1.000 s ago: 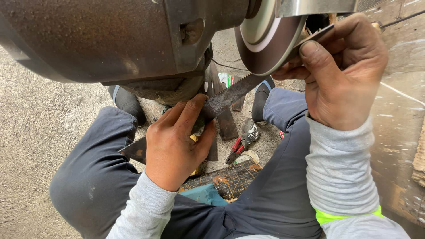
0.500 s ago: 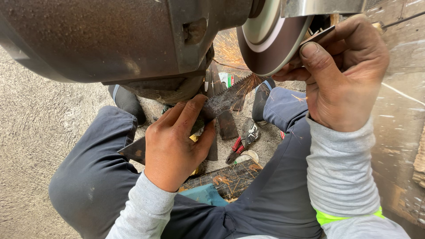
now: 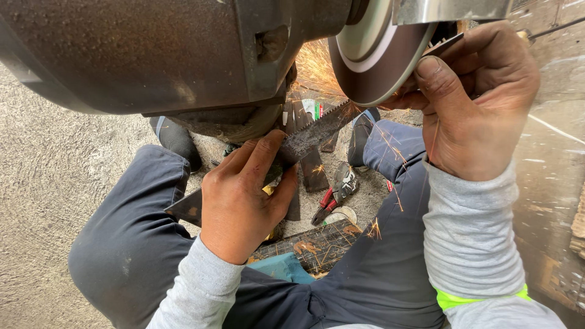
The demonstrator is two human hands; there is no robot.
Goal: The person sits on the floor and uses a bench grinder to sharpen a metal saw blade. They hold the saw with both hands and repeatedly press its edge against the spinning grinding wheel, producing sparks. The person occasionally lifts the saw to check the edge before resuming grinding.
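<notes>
Because the bench grinder's motor housing [image 3: 152, 55] fills most of the upper view, it is the first thing you notice: a big, dusty, rust-brown drum with a grinding wheel [image 3: 381, 58] on its right end, half covered by a bright metal guard [image 3: 451, 9]. Below it the person sits low, knees apart in dark blue trousers [image 3: 134, 244], so the work lies between the legs and right under the wheel. A long, dark toothed saw blade [image 3: 317, 131] runs slantwise from the left knee up to the wheel's lower rim, and orange sparks [image 3: 317, 67] fan out where the toothed edge meets the stone. The left hand [image 3: 244, 201] lies on the blade's lower stretch, fingers pressed together and flat along the steel with the thumb tucked beside it, seemingly to steady the angle. The right hand [image 3: 475, 103] is curled round the blade's far end just beside the wheel, thumb pushing toward the stone, probably to feed each tooth in. On the concrete floor [image 3: 55, 183] between the feet lie more dark blades [image 3: 314, 167], a wire mesh piece [image 3: 311, 247], and red-handled pliers [image 3: 335, 195], all within easy reach.
</notes>
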